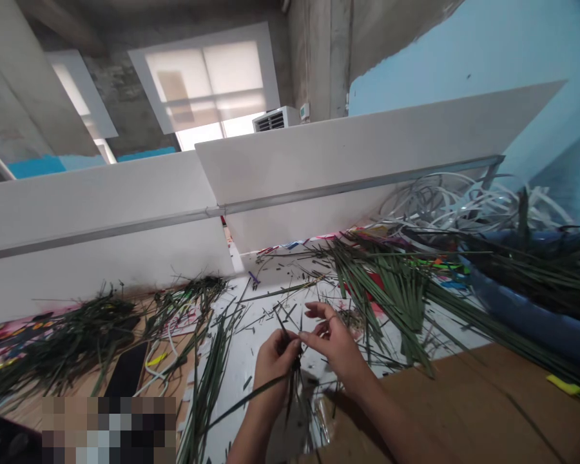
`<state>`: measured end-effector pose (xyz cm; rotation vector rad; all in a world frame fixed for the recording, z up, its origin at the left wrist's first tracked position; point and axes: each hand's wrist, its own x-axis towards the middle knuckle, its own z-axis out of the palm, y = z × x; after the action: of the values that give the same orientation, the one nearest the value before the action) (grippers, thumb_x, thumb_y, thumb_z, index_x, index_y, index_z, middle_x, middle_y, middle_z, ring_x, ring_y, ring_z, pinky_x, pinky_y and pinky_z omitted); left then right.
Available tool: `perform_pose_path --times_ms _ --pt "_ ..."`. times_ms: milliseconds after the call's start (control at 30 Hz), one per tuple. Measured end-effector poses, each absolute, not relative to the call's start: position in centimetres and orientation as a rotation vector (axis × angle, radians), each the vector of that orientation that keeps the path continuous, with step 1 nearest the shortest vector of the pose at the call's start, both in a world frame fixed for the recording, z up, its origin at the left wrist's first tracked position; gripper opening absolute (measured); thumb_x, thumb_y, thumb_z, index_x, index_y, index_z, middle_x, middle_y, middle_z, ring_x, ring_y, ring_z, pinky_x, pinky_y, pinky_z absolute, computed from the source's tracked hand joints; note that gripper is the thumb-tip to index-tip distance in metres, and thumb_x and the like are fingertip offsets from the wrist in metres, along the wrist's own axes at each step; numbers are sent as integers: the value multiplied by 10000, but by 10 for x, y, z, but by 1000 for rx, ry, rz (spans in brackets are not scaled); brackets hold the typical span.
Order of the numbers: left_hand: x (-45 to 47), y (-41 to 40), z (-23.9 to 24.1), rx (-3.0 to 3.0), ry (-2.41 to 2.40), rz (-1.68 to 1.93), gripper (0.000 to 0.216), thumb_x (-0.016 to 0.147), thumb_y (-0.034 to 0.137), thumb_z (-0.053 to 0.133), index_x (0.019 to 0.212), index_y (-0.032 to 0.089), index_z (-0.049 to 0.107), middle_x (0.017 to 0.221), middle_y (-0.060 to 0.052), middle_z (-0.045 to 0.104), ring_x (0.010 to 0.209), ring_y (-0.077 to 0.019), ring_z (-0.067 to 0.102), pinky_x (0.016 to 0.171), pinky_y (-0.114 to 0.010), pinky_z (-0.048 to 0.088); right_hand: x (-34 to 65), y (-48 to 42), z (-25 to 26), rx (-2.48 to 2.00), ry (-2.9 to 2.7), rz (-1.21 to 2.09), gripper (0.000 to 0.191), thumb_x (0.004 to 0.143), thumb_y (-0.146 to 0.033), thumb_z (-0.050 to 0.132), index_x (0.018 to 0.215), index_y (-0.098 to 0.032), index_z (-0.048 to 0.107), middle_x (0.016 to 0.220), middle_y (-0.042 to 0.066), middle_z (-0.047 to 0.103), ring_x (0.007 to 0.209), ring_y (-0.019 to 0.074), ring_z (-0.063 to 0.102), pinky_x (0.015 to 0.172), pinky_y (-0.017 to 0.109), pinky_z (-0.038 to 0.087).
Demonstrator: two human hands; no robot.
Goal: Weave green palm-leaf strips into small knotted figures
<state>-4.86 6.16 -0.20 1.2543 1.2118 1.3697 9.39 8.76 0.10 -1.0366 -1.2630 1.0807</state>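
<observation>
My left hand [275, 356] is closed round a thin bundle of dark green leaf strips [290, 374], which hang down and trail off to the lower left. My right hand [329, 335] meets it from the right. Its thumb and forefinger pinch the top of the same strips, while its other fingers are spread. A ring shows on one right finger. Both hands hover over a white table top [258, 338] strewn with bits of leaf.
Piles of long green leaves lie at the left [77, 335] and right [391, 290]. A blue tub [526, 309] with leaves and white cords [454, 200] stands at right. Brown cardboard [464, 412] lies near right. White partition boards [319, 174] stand behind.
</observation>
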Motion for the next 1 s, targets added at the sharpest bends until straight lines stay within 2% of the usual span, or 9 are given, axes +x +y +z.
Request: perform_pose_path --times_ms 33,100,200,267,400,467,733,900,1000 --pt "-47 61 -3 1294 1223 1343 194 756 336 707 699 177 613 628 22 562 617 -147 476 589 -258 374 94 86 3 -1020 -1298 1059 571 669 -311 753 1218 -255 608 1191 67 632 807 187 572 742 329 466" --pt "-44 59 -3 1369 1259 1301 188 778 314 668 665 182 595 616 26 543 619 -145 460 582 -257 351 95 85 5 -991 -1375 1052 497 676 -306 752 1164 -270 666 1238 66 619 931 225 583 825 359 461" --pt "-42 56 -2 1415 1289 1237 157 788 292 641 686 175 620 632 20 559 628 -146 464 590 -259 347 96 87 4 -942 -1402 1079 214 664 -321 734 853 -220 736 1085 78 670 984 260 591 862 373 449" --pt "-41 55 -1 1391 1265 1220 141 774 297 657 725 165 652 658 6 594 640 -151 487 603 -262 364 96 90 2 -927 -1364 1130 150 653 -322 723 741 -202 707 943 69 681 925 254 609 831 361 454" --pt "-41 57 1 1265 1172 1277 214 718 326 743 827 157 670 706 -9 643 644 -152 530 605 -258 399 96 93 -1 -926 -1269 1291 189 639 -332 730 748 -190 669 735 7 636 729 202 588 719 327 448" --pt "-42 58 1 1208 1152 1322 243 692 332 778 812 165 650 700 -1 636 636 -151 541 601 -255 414 96 94 -1 -922 -1228 1331 203 636 -341 733 740 -187 651 686 -11 611 687 184 560 698 317 432" --pt "-45 57 2 1231 1244 1314 178 677 304 758 691 166 647 640 0 606 620 -156 513 599 -263 405 97 92 7 -906 -1129 1366 226 591 -336 777 687 -198 626 663 -21 592 681 172 536 689 301 434" --pt "-46 54 3 1160 1156 1300 208 705 336 768 719 165 651 661 6 595 655 -151 504 641 -262 397 97 93 7 -897 -1119 1451 315 558 -394 840 763 -196 705 730 21 676 755 213 598 756 337 467" --pt "-47 53 6 1139 1147 1285 228 724 362 766 748 164 654 690 7 595 678 -151 502 661 -260 395 96 93 6 -875 -1112 1491 334 538 -421 857 735 -193 713 715 16 685 744 206 604 771 339 470"
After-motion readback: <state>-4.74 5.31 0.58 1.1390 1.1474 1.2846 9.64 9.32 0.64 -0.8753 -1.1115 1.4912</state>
